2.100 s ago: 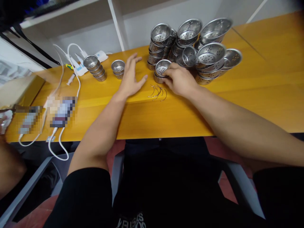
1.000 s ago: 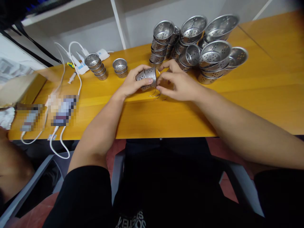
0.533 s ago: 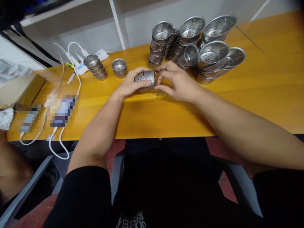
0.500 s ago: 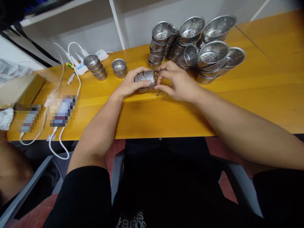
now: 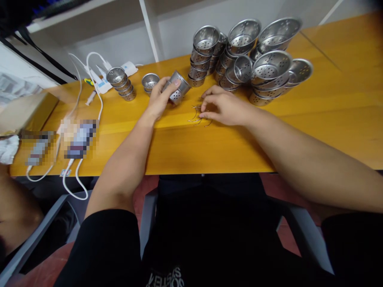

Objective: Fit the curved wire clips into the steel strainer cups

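My left hand (image 5: 160, 97) is wrapped round a perforated metal cup (image 5: 180, 89), tilted and raised off the table. Whether a second cup is nested in it I cannot tell. My right hand (image 5: 223, 104) hovers just right of several thin curved wires (image 5: 196, 119) on the table. Its fingers are bent but apart, and I see nothing between them. Behind my left hand stands a short stack of perforated cups (image 5: 150, 81), partly covered by that hand. A taller stack of such cups (image 5: 200, 59) rises behind the space between my hands.
Bigger perforated metal cups (image 5: 271, 71) are stacked at the back right. Another cup stack (image 5: 121, 83) stands to the left, near a white power strip (image 5: 130, 68) and cables. Two blurred phone-like devices (image 5: 79, 139) lie at the left. Another person's arm (image 5: 18, 211) shows at the left edge.
My right hand first gripped cups at the front of the stacks; my left hand then took them. Now the left has drawn its cup left and up, tilting it, away from my right hand.
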A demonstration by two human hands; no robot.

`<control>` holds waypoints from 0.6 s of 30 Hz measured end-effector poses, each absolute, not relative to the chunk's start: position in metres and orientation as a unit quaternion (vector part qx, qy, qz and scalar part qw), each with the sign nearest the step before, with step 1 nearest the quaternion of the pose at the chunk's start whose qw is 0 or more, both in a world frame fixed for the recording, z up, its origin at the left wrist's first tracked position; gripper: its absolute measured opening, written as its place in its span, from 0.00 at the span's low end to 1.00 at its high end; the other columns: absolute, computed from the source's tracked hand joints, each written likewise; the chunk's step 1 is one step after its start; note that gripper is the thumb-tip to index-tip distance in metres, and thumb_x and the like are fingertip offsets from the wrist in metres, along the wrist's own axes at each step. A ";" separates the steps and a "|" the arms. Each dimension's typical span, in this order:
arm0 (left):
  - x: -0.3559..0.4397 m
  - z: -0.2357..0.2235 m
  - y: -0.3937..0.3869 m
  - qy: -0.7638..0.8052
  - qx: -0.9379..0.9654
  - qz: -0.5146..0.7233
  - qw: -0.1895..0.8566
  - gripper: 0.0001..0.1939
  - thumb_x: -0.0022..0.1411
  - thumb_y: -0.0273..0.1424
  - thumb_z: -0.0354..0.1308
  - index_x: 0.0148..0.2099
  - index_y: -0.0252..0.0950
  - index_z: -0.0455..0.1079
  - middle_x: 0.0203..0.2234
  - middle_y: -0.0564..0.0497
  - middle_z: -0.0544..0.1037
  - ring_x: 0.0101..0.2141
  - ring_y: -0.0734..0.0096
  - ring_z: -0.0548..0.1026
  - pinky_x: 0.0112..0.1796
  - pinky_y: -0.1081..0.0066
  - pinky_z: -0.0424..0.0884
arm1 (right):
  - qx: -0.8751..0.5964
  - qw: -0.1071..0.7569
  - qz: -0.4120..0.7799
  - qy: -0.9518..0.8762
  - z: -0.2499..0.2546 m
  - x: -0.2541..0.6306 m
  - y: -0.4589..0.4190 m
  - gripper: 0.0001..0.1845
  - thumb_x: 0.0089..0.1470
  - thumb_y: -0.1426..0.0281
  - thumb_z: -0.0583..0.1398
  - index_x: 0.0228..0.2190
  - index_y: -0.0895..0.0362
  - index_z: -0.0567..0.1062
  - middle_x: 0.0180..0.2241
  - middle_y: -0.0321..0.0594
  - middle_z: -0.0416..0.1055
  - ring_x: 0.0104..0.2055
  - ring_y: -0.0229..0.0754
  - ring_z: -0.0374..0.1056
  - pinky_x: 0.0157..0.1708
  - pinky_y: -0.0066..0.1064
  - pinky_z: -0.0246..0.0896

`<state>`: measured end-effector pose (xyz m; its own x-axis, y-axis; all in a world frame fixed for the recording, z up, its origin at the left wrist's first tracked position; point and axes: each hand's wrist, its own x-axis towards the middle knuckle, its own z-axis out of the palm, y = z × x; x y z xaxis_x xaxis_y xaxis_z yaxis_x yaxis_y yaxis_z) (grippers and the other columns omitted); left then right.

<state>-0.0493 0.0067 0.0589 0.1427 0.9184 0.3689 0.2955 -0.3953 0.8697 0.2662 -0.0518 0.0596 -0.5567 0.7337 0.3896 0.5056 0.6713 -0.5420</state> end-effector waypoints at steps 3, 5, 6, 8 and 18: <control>-0.040 0.062 0.002 0.379 0.658 0.507 0.408 0.40 0.64 0.72 0.82 0.58 0.47 0.86 0.56 0.44 0.91 0.66 0.41 0.89 0.75 0.43 0.86 | -0.362 0.308 0.176 -0.862 0.054 0.266 -0.050 0.21 0.73 0.43 0.77 0.51 0.46 0.90 0.61 0.53 0.82 0.67 0.75 0.81 0.77 0.71 0.75; -0.032 0.065 -0.003 0.348 0.648 0.528 0.425 0.39 0.60 0.67 0.88 0.59 0.46 0.85 0.60 0.44 0.91 0.70 0.41 0.87 0.77 0.46 0.83 | -0.363 0.331 0.175 -0.853 0.056 0.263 -0.054 0.29 0.72 0.42 0.78 0.61 0.46 0.88 0.64 0.54 0.82 0.68 0.76 0.80 0.76 0.72 0.75; -0.027 0.066 -0.005 0.340 0.638 0.537 0.434 0.38 0.61 0.64 0.89 0.60 0.46 0.84 0.61 0.45 0.91 0.71 0.42 0.86 0.77 0.47 0.82 | -0.363 0.346 0.177 -0.847 0.057 0.260 -0.056 0.34 0.72 0.41 0.78 0.67 0.45 0.86 0.67 0.55 0.81 0.68 0.77 0.80 0.75 0.72 0.76; -0.018 0.068 -0.011 0.331 0.609 0.551 0.464 0.34 0.67 0.57 0.88 0.62 0.47 0.80 0.62 0.46 0.90 0.71 0.45 0.87 0.76 0.46 0.84 | -0.359 0.379 0.187 -0.832 0.059 0.254 -0.062 0.43 0.72 0.38 0.77 0.76 0.44 0.79 0.73 0.55 0.77 0.67 0.76 0.81 0.72 0.71 0.80; 0.015 0.065 -0.024 0.321 0.586 0.557 0.493 0.23 0.82 0.45 0.77 0.68 0.44 0.75 0.63 0.48 0.86 0.77 0.44 0.83 0.81 0.42 0.78 | -0.343 0.451 0.179 -0.805 0.061 0.249 -0.061 0.30 0.69 0.36 0.79 0.53 0.42 0.82 0.58 0.52 0.79 0.58 0.73 0.80 0.62 0.76 0.85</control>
<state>0.0150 -0.0240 0.0651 0.1727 0.9256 0.3369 -0.1728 -0.3083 0.9355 0.2487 -0.0605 0.0611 -0.3587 0.7123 0.6033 0.3902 0.7015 -0.5963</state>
